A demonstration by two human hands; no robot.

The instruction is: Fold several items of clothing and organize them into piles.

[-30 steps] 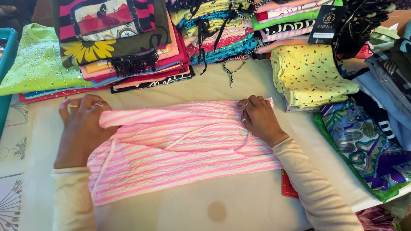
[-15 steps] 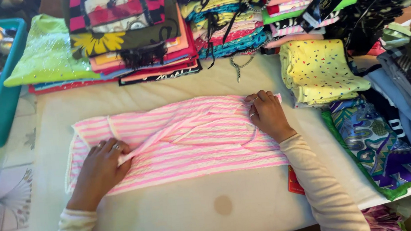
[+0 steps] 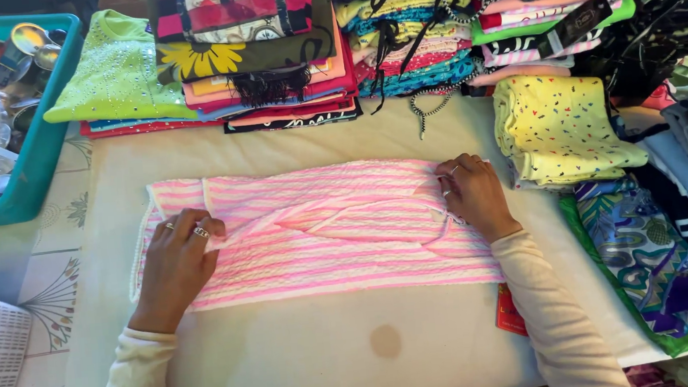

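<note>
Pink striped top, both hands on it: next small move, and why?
Probably draw the left hand leftward to flatten the pink striped garment. A diagonal ridge of fabric runs from that hand's fingers toward the middle, while the right hand presses the right edge down as an anchor, so tension from the left should smooth it.

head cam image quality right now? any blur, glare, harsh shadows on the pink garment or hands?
Head view: light is soft and even, with only faint shadows under the left hand and right hand; the pink striped garment is sharp, its ribbing readable; no motion blur; small glints on the metal tins in the teal bin; edges bow slightly, wide-angle.
</note>
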